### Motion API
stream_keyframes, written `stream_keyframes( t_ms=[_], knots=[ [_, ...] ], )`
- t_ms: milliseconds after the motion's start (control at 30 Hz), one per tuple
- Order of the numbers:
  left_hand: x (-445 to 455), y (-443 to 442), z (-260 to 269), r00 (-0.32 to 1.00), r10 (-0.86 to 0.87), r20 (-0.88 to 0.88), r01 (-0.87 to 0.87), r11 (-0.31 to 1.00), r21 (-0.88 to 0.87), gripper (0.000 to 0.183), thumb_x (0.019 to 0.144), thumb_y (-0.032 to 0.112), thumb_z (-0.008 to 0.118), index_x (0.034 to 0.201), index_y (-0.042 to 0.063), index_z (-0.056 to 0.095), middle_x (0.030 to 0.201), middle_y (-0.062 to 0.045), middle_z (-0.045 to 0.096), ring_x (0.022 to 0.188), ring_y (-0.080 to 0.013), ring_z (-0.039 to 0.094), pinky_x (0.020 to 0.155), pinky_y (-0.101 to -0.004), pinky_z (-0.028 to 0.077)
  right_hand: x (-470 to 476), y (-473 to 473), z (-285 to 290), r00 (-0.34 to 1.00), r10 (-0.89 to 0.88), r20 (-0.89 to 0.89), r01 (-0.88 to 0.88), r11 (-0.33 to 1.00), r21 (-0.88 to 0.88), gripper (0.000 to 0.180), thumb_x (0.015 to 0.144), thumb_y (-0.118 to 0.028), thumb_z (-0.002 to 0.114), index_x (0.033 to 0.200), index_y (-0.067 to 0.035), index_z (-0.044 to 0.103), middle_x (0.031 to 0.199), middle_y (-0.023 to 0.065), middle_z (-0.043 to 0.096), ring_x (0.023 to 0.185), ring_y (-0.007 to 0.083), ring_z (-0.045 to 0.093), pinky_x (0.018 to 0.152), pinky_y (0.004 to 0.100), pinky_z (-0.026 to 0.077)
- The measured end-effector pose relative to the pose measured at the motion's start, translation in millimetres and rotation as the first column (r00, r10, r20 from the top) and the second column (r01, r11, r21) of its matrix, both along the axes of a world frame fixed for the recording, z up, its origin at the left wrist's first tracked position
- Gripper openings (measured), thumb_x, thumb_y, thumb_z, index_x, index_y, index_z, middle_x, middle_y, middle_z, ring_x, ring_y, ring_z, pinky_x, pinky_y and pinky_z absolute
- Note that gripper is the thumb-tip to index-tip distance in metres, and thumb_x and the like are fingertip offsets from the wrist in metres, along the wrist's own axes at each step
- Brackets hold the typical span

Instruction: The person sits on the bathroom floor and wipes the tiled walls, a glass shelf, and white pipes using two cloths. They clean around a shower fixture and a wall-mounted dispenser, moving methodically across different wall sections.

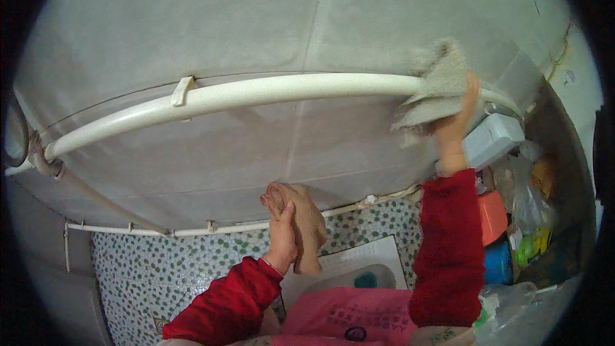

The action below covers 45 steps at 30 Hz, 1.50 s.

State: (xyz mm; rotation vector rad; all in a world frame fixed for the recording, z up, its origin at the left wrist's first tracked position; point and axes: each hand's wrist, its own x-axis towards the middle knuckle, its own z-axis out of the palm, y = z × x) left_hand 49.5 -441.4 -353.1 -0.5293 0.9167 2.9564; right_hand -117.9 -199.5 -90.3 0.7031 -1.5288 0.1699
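Observation:
My left hand [281, 236] grips a folded tan cloth [307, 230], held in front of the tiled wall [230, 149]. A thick white pipe [298, 87] runs across that wall. Near the pipe's right end, my right hand [454, 137] has a pale grey cloth [444, 79] against it. This cloth is blurred and drapes above and below the pipe. Its contact with my fingers is partly hidden. Both my sleeves are red, and a pink apron [346, 310] covers my front.
A squat toilet pan [355, 264] lies in the pebble-patterned floor [192, 259]. Thinner white pipe [221, 228] follows the wall's foot. On the right are a pale plastic box [495, 139], an orange container [493, 218], a blue container [498, 262] and plastic bags [528, 202]. A bracket [182, 90] clasps the thick pipe.

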Motion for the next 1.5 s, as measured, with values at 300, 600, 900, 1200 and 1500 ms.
stream_keyframes(
  t_ms=[300, 600, 900, 1200, 1500],
  knots=[
    [-3.4, 31.0, -9.6, 1.0, 0.024, -0.01, -0.025, 0.994, -0.108, 0.046, 0.094, 0.023, 0.054, 0.136, 0.009, 0.04, 0.122, -0.009, 0.054, 0.11, -0.0238, 0.053, 0.095, -0.039, 0.044, 63.2, -178.1, -22.3, 0.948, 0.317, 0.001, -0.314, 0.939, 0.141, 0.031, 0.072, -0.035, 0.068, 0.101, -0.031, 0.057, 0.095, -0.001, 0.048, 0.092, 0.0228, 0.047, 0.08, 0.0417, 0.036],
    [1.2, 36.1, -15.7, 0.998, -0.057, -0.013, 0.057, 0.997, -0.043, 0.044, 0.093, 0.02, 0.058, 0.134, 0.007, 0.046, 0.126, -0.008, 0.053, 0.112, -0.023, 0.052, 0.097, -0.0379, 0.043, 1.9, -26.4, -59.0, 0.998, -0.051, -0.043, 0.045, 0.991, -0.128, 0.033, 0.076, -0.015, 0.063, 0.104, -0.018, 0.047, 0.102, 0.011, 0.044, 0.093, 0.0325, 0.046, 0.082, 0.0484, 0.036],
    [3.6, 34.4, -22.4, 0.994, -0.094, 0.049, 0.101, 0.981, -0.164, 0.047, 0.093, 0.023, 0.058, 0.135, 0.009, 0.042, 0.125, -0.011, 0.054, 0.111, -0.0271, 0.054, 0.095, -0.0429, 0.045, -46.9, 22.3, -75.5, 0.824, 0.566, 0.025, -0.241, 0.39, -0.889, 0.047, 0.083, 0.01, 0.049, 0.128, 0.002, 0.037, 0.123, 0.0149, 0.042, 0.116, 0.0262, 0.045, 0.105, 0.0395, 0.033],
    [0.1, 65.9, -32.7, 0.99, -0.139, -0.009, 0.138, 0.985, -0.102, 0.048, 0.094, 0.021, 0.056, 0.136, 0.004, 0.041, 0.125, -0.009, 0.054, 0.111, -0.0225, 0.053, 0.096, -0.0373, 0.043, 49.8, -162.3, -143.8, 0.887, 0.266, 0.377, -0.243, 0.964, -0.109, 0.016, 0.072, -0.021, 0.066, 0.088, -0.022, 0.065, 0.089, 0.0048, 0.048, 0.085, 0.0276, 0.047, 0.076, 0.0436, 0.038],
    [6.7, 55.7, -13.2, 0.98, -0.173, 0.098, 0.185, 0.973, -0.135, 0.048, 0.094, 0.019, 0.056, 0.138, 0.005, 0.041, 0.129, -0.009, 0.051, 0.113, -0.0222, 0.05, 0.098, -0.0365, 0.04, -14.9, -6.7, -102.7, 0.903, 0.261, 0.341, 0.007, 0.785, -0.62, 0.04, 0.072, 0.007, 0.057, 0.111, -0.002, 0.057, 0.107, 0.0193, 0.048, 0.101, 0.0395, 0.048, 0.089, 0.0449, 0.041]
  ],
)
